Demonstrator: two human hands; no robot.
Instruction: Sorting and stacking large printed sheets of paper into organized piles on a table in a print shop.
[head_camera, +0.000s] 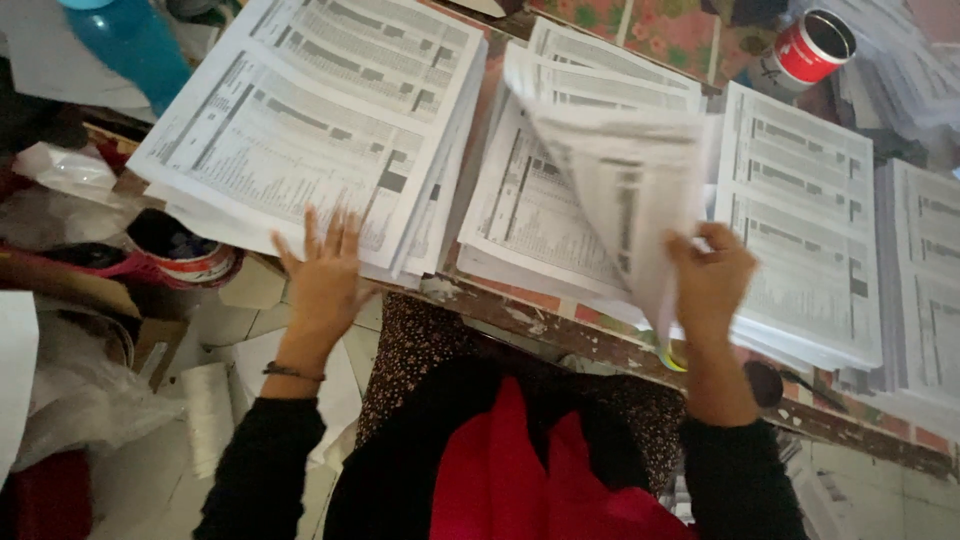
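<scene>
The right hand (712, 272) has its fingers clenched on a sheaf of printed sheets (620, 190), lifted and curling above the middle paper stack (520, 215). Left of that middle stack, the left hand (322, 268) lies flat with fingers spread and released, resting on the near edge of the big left stack (300, 120). Right of the middle stack sits another stack (800, 210), all on a worn tabletop (560, 335). A red can (810, 45) stands beyond that right-hand stack.
</scene>
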